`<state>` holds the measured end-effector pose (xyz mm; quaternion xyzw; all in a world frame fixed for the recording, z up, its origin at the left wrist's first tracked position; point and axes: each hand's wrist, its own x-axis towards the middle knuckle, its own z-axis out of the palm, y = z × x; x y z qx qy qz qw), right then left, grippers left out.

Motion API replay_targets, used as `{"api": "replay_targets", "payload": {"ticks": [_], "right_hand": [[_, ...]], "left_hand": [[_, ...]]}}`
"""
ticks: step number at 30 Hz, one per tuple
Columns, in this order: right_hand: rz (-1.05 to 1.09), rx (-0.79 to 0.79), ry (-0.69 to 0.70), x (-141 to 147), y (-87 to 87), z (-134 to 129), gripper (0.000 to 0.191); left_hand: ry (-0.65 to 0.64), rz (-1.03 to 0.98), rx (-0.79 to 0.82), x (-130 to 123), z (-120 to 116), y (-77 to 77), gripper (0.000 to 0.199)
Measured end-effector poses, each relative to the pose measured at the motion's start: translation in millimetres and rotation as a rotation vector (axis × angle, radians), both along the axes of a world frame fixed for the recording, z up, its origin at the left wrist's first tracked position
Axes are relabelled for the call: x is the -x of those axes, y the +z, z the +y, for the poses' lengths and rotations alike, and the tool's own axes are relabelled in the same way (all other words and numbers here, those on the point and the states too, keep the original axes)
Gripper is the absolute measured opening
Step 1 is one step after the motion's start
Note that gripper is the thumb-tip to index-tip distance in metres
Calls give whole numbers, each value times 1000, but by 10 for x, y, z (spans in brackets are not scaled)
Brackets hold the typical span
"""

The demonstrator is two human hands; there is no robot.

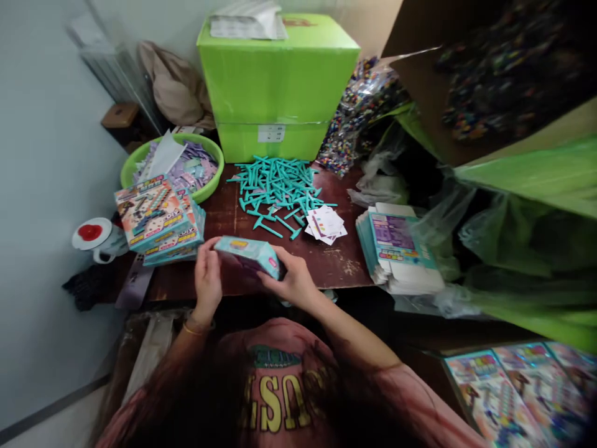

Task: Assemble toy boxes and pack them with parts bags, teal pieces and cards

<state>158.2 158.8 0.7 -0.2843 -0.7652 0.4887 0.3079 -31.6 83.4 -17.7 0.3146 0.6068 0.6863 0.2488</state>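
At the table's [336, 264] front edge, our left hand [208, 274] and right hand [293, 283] grip the small teal box [249, 254] by opposite ends; we judge keeping it level best.

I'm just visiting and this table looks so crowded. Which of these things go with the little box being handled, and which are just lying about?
In use:
small teal box, held by left hand and right hand
stack of finished boxes
flat unfolded boxes
teal plastic pieces
printed cards

Lying about:
big green carton
white cup
beige bag
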Motion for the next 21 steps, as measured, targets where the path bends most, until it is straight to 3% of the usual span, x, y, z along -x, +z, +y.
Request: {"api": "replay_targets", "payload": {"ticks": [3, 6, 7, 9, 11, 13, 15, 17, 21], "right_hand": [[-100, -306, 7, 231, -150, -123, 64], [-200, -380, 85, 342, -489, -80, 69], [-225, -384, 39, 303, -587, 12, 67], [-283, -398, -181, 93, -723, 304, 56], [-393, -414, -445, -230, -801, 668, 53], [-573, -402, -568, -555, -860, 987, 59], [-727, -395, -541, -794, -912, 1185, 55], [-799, -414, -455, -928, -941, 1268, 46], [-786, -438, -315, -1056, -882, 1349, 38]], "left_hand": [[107, 217, -94, 112, 34, 19, 38], [84, 436, 8, 54, -40, -167, 38], [39, 510, 66, -13, -57, -257, 39], [-98, 670, 168, -207, -35, -443, 45], [-266, 822, 236, -441, 82, -602, 61], [-397, 941, 280, -653, 275, -720, 78], [-453, 1009, 315, -792, 483, -799, 82], [-468, 1031, 350, -850, 637, -846, 71], [-509, 1042, 351, -824, 682, -812, 54]]}}
